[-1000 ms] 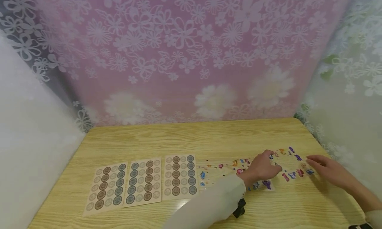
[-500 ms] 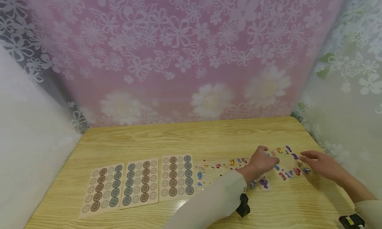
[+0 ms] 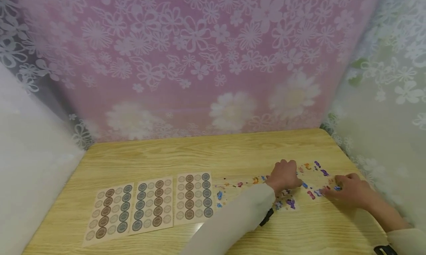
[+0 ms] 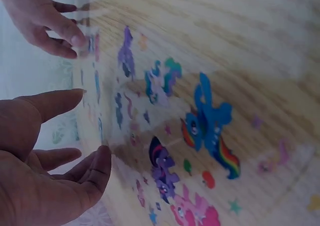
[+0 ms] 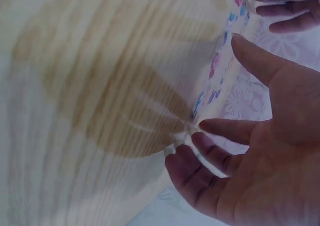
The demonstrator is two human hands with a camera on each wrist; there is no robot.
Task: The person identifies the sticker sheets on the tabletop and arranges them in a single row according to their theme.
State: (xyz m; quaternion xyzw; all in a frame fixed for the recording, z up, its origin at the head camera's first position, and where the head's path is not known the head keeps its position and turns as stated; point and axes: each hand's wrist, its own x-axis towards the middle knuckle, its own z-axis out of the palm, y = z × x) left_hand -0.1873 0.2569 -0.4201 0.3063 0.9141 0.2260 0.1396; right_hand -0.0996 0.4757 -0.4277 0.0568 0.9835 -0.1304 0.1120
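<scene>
A clear sheet of colourful cartoon pony stickers (image 3: 311,194) lies at the right of the table, between both hands in the head view. My left hand (image 3: 284,175) is at its left end, over the join with another clear pony sticker sheet (image 3: 239,184). Thumb and fingers of the left hand (image 4: 55,156) stand apart in the left wrist view, fingertips by the sheet's edge. My right hand (image 3: 354,192) spreads its thumb and fingers at the sheet's right end. In the right wrist view the right hand's (image 5: 265,131) fingertips are near the sheet; exact contact is unclear.
Three beige sheets of round brown and blue stickers (image 3: 108,212) lie side by side at the left of the wooden table (image 3: 159,155). A pink floral curtain (image 3: 199,63) hangs behind it, and pale floral cloth (image 3: 396,118) at the right.
The right hand has come down and left onto the sheet's right end, its thumb and fingers spreading. The left hand has drawn slightly left. The head view has shifted a little.
</scene>
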